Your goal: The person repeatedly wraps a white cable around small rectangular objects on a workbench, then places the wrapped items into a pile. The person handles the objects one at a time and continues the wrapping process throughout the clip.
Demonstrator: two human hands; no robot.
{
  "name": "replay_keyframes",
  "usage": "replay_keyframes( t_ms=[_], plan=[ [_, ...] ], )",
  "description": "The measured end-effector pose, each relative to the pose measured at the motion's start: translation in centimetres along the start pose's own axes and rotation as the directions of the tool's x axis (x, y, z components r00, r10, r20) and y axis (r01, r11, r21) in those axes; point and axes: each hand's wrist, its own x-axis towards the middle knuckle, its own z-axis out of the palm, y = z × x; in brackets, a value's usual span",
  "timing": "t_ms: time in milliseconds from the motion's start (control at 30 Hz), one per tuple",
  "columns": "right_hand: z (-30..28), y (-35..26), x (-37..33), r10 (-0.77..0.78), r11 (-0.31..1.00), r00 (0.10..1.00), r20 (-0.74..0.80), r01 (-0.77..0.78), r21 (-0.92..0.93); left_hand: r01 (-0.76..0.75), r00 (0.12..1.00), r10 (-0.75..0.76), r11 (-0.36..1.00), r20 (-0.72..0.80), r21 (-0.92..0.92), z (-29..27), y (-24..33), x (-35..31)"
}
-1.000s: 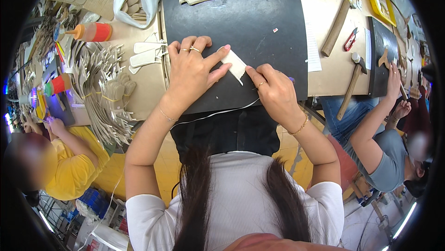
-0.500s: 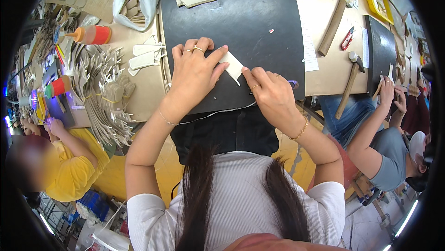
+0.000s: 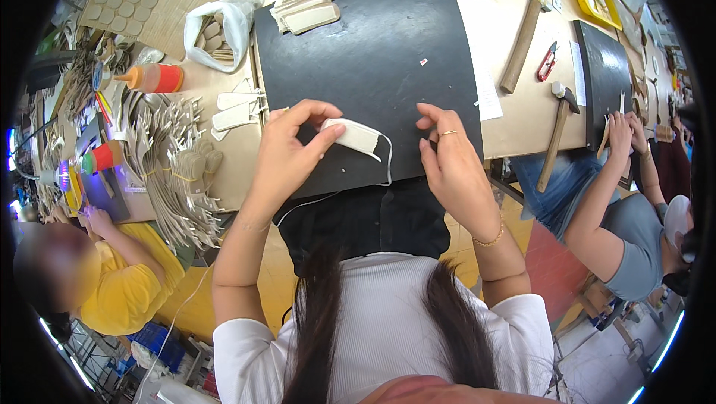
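Between the thumb and fingers of my left hand (image 3: 292, 146) is a small off-white tab with rounded end (image 3: 356, 138), leather-like in look. It lies tilted low over the near part of a black work mat (image 3: 380, 46). From its right end a thin white strip (image 3: 390, 161) bends round and hangs toward the mat's near edge. Dark mat shows between the strip and the tab's end. My right hand (image 3: 453, 161) hovers to the right of the tab, apart from it, thumb and fingers parted with nothing visible in them.
Several similar tabs (image 3: 313, 17) are stacked on the mat's far left. Left of it lie white tabs (image 3: 237, 111), bundled strips (image 3: 160, 165), a glue bottle (image 3: 160, 78) and a plastic bag (image 3: 242, 12). Hammers (image 3: 523, 46) and red snips (image 3: 548, 63) lie right. Co-workers sit both sides.
My right hand has let go of the tab and drawn back to the right. My left hand has come nearer with the tab, now tilted flatter, and its strip loops out free.
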Motion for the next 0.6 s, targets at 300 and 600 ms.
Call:
replay_keyframes(
  t_ms=[300,600],
  plan=[
    [1.3,-1.3,0.9,0.094,0.994,0.991,0.099,-0.099,0.044,-0.011,0.984,-0.022,0.984,-0.176,-0.18,-1.9,1.5,-3.0],
    [-0.2,-3.3,1.0,0.003,0.998,0.968,0.252,0.014,-0.067,-0.026,0.971,0.039,0.998,-0.236,0.058,-1.6,2.6,-4.3]
  ],
)
